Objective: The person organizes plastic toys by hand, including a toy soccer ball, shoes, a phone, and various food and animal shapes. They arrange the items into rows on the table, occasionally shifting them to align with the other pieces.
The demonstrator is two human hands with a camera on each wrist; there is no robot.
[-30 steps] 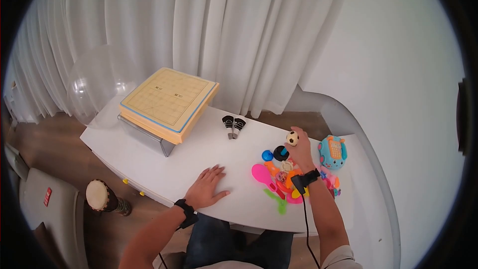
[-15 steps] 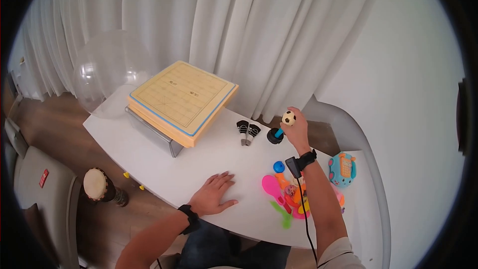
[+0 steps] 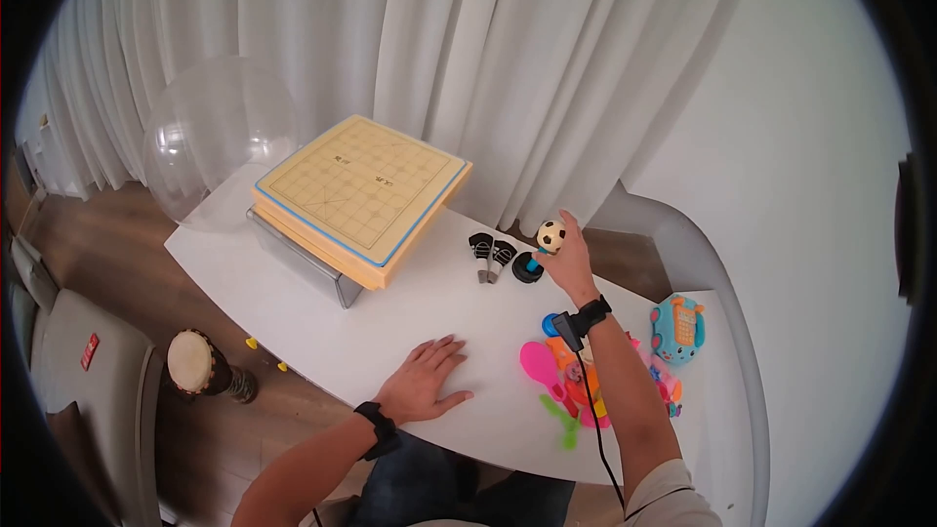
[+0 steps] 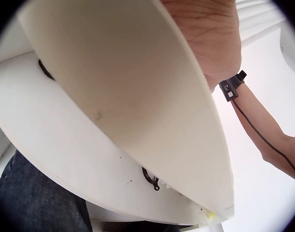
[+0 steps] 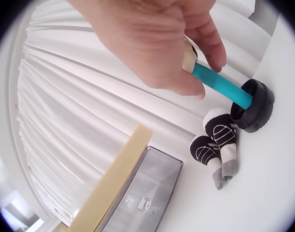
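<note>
My right hand (image 3: 574, 268) grips a toy with a soccer-ball top (image 3: 551, 236), a teal stem (image 5: 222, 87) and a round black base (image 5: 253, 106). In the right wrist view, thumb and fingers lie on either side of the ball, hiding most of it. The base is down by the table surface, just right of a pair of black, white and grey baby socks (image 3: 491, 257). Palm down near the front edge, my left hand (image 3: 425, 385) rests on the white table with fingers straight, holding nothing.
Bright plastic toys, among them a pink spoon-shaped piece (image 3: 540, 363), lie under my right forearm. A blue toy phone (image 3: 677, 328) stands at the right. On a grey stand (image 3: 303, 259), a board-game box (image 3: 363, 190) sits left. A drum (image 3: 195, 363) stands on the floor.
My right hand has carried the soccer-ball toy away from the toy pile, to the far side of the table and left, beside the socks. The left hand stays put.
</note>
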